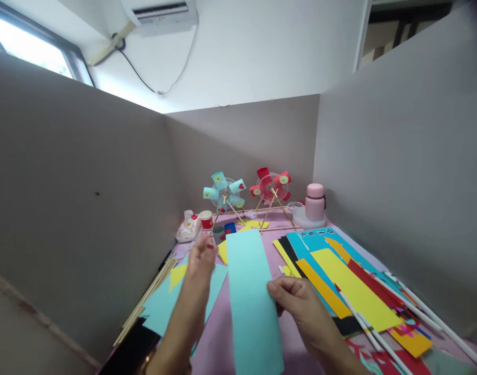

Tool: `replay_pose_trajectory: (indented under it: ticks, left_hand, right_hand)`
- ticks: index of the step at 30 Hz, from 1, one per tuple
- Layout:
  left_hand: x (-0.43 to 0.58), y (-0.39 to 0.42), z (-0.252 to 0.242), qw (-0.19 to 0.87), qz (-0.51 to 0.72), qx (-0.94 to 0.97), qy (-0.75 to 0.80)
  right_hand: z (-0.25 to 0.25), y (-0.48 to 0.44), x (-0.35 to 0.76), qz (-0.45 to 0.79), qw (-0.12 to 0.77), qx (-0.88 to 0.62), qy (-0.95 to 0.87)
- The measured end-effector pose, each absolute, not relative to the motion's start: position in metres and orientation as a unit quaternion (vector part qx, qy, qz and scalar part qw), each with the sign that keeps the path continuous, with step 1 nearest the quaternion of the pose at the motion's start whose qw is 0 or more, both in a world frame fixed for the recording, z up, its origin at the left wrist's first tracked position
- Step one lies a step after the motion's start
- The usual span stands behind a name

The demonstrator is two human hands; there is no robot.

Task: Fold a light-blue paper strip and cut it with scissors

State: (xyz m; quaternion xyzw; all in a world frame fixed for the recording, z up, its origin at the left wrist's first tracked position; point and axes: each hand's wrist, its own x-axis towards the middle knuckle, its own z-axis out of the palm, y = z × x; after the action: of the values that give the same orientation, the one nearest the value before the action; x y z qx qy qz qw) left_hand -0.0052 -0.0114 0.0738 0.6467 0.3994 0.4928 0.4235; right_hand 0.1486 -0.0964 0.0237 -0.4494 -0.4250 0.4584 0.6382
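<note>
The left hand [201, 268] was stretched forward, fingers extended; the right hand [296, 301] sat nearer, fingers curled into a pinch.

Daylight pours in from the window [27, 49] high on the left, blown out to white, and glares across the wall [242, 62]. The grey partitions [66, 182] sit in soft, even shade, and shadows on the table [218, 333] are faint. The wide lens bends straight edges near the corners. Motion blur smears the left hand [201, 260].
</note>
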Motion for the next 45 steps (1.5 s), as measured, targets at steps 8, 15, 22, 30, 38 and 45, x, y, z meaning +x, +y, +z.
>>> replay_pose_trajectory:
  ticks: [8,15,22,30,38,45]
  left_hand:
    - [-0.015,-0.051,0.036,0.620,0.292,0.623,0.377]
    - [-0.021,-0.056,0.036,0.621,0.280,0.617,0.394]
    - [-0.021,-0.058,0.034,0.670,0.271,0.592,0.358]
    - [-0.002,-0.050,0.050,0.460,0.478,0.617,0.422]
    - [-0.004,-0.026,0.071,0.443,0.506,0.609,0.421]
    - [0.008,-0.046,0.068,0.689,0.399,0.462,0.390]
  right_hand:
    - [0.023,-0.092,0.155,0.443,0.668,-0.475,-0.363]
    - [0.018,-0.091,0.159,0.457,0.682,-0.464,-0.333]
    - [0.018,-0.089,0.161,0.477,0.681,-0.454,-0.320]
    - [0.025,-0.095,0.148,0.414,0.596,-0.508,-0.464]
    - [0.024,-0.099,0.146,0.338,0.549,-0.533,-0.549]
    - [0.023,-0.098,0.142,0.358,0.548,-0.520,-0.549]
